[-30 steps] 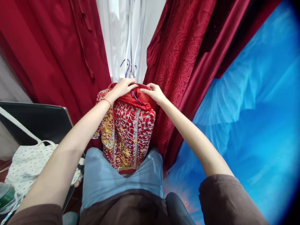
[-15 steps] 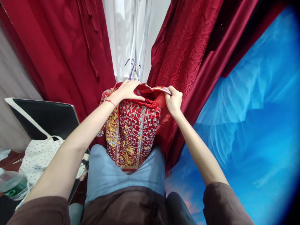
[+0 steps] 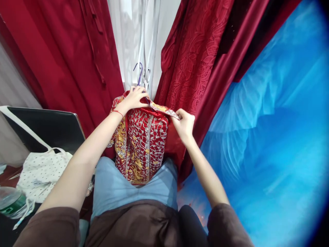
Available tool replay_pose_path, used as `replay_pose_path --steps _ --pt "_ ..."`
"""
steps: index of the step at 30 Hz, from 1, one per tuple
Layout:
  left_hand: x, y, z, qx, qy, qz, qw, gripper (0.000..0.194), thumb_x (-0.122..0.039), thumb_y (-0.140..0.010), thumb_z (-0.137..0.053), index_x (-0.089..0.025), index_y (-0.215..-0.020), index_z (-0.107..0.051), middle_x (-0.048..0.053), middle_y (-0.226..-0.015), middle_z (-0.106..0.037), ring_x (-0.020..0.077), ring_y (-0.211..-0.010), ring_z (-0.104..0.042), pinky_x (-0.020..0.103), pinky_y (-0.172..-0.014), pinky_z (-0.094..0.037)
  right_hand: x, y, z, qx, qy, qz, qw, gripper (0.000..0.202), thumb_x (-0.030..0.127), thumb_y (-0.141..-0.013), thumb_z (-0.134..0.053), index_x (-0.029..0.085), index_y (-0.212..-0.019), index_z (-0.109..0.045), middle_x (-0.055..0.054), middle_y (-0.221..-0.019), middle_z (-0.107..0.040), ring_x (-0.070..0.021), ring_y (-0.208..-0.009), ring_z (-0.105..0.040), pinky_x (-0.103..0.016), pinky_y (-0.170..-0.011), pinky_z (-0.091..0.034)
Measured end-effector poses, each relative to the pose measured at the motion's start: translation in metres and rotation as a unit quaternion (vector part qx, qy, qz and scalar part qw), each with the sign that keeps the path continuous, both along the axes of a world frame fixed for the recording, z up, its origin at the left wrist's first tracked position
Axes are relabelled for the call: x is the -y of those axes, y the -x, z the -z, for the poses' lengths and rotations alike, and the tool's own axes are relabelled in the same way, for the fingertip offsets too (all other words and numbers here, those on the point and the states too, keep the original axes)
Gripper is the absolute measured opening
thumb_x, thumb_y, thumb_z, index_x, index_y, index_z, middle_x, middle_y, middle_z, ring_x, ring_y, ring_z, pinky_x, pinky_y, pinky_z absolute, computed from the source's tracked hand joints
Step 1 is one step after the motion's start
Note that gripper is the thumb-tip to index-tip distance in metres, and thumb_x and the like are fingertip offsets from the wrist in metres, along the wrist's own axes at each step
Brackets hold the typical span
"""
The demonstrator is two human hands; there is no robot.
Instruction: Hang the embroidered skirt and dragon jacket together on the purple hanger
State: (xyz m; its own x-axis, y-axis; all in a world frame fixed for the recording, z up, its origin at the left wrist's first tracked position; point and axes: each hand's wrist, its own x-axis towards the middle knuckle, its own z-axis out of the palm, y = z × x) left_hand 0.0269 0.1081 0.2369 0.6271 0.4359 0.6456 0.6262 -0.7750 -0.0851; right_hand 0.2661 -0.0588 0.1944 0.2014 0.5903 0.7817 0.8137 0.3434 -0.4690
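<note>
A red jacket [image 3: 138, 147] with silver and gold embroidery hangs upright between my knees on a purple hanger [image 3: 139, 73]. My left hand [image 3: 135, 97] is at the jacket's neck, with fingers curled over the top and the thumb along the front side of the neckline. The hanger's hook rises just behind those fingers. Between thumb and fingers, my right hand [image 3: 184, 125] pinches the end of the jacket's embroidered edge band [image 3: 163, 109], stretched out to the right. Part of the hanger inside the neck is hidden by my left hand and the cloth.
Red curtain-like cloth [image 3: 97, 51] hangs at left, with a red patterned garment [image 3: 190, 68] at right. White straps [image 3: 142, 41] run down between them. A dark chair back [image 3: 48, 128], polka-dot bag [image 3: 43, 175] and plastic bottle [image 3: 12, 202] are at left; a blue printed sheet [image 3: 252, 137] is at right.
My right hand has moved down and left, drawing the edge band across the neck opening, which now looks narrower. My left hand stays at the neck. The view has shifted slightly.
</note>
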Motion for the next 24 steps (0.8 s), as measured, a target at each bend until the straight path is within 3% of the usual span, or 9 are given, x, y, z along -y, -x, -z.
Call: replay_pose_path --steps 3,7,11,16,19,24 --pt "0.000 0.000 0.000 0.005 0.021 0.046 0.999 0.050 -0.056 -0.075 -0.079 -0.024 -0.113 -0.074 0.015 -0.135 -0.057 0.0393 -0.135 -0.043 0.062 -0.115 -0.031 0.011 0.009 0.027 -0.075 -0.004 -0.031 0.997 0.029 0.036 -0.086 -0.055 0.021 -0.062 -0.048 0.005 -0.056 -0.044 -0.0106 -0.055 -0.038 -0.024 -0.058 -0.029" --pt "0.003 0.003 -0.002 0.015 0.043 0.088 0.995 0.047 -0.054 -0.074 -0.082 -0.026 -0.110 -0.076 0.012 -0.134 -0.057 0.0342 -0.136 -0.043 0.055 -0.116 -0.035 0.020 0.027 0.035 -0.111 0.003 -0.032 0.993 0.028 0.036 -0.089 -0.052 0.022 -0.065 -0.048 0.005 -0.057 -0.045 -0.0116 -0.055 -0.038 -0.024 -0.057 -0.031" --pt "0.014 -0.002 -0.003 0.034 0.059 0.048 0.997 0.042 -0.052 -0.073 -0.083 -0.025 -0.104 -0.076 0.011 -0.129 -0.060 0.0343 -0.133 -0.047 0.056 -0.115 -0.035 0.023 0.041 0.045 -0.087 0.029 -0.006 0.996 0.022 0.035 -0.092 -0.050 0.022 -0.076 -0.057 0.003 -0.062 -0.054 -0.0138 -0.056 -0.044 -0.025 -0.059 -0.033" --pt "0.024 -0.014 0.000 0.053 0.044 -0.014 0.998 0.053 -0.060 -0.074 -0.080 -0.020 -0.107 -0.071 0.016 -0.129 -0.061 0.0385 -0.131 -0.048 0.058 -0.112 -0.034 0.014 0.053 0.063 -0.021 0.053 0.103 0.993 0.022 0.028 -0.099 -0.045 0.019 -0.096 -0.065 -0.006 -0.079 -0.067 -0.0170 -0.066 -0.056 -0.025 -0.063 -0.033" --pt "0.021 -0.024 0.004 0.065 0.023 -0.044 0.997 0.061 -0.064 -0.073 -0.079 -0.017 -0.111 -0.068 0.019 -0.128 -0.062 0.0408 -0.130 -0.049 0.059 -0.111 -0.033 0.002 0.048 0.052 0.006 0.067 0.123 0.990 0.023 0.026 -0.102 -0.043 0.018 -0.098 -0.065 -0.007 -0.080 -0.067 -0.0168 -0.067 -0.058 -0.026 -0.063 -0.030" --pt "0.010 -0.045 0.013 0.097 0.005 -0.094 0.991 0.064 -0.061 -0.079 -0.073 -0.013 -0.121 -0.063 0.025 -0.130 -0.061 0.0450 -0.131 -0.048 0.061 -0.109 -0.033 -0.007 0.047 0.003 0.018 0.027 0.118 0.992 0.026 0.029 -0.104 -0.042 0.017 -0.096 -0.064 -0.008 -0.082 -0.067 -0.0169 -0.070 -0.058 -0.025 -0.064 -0.029"
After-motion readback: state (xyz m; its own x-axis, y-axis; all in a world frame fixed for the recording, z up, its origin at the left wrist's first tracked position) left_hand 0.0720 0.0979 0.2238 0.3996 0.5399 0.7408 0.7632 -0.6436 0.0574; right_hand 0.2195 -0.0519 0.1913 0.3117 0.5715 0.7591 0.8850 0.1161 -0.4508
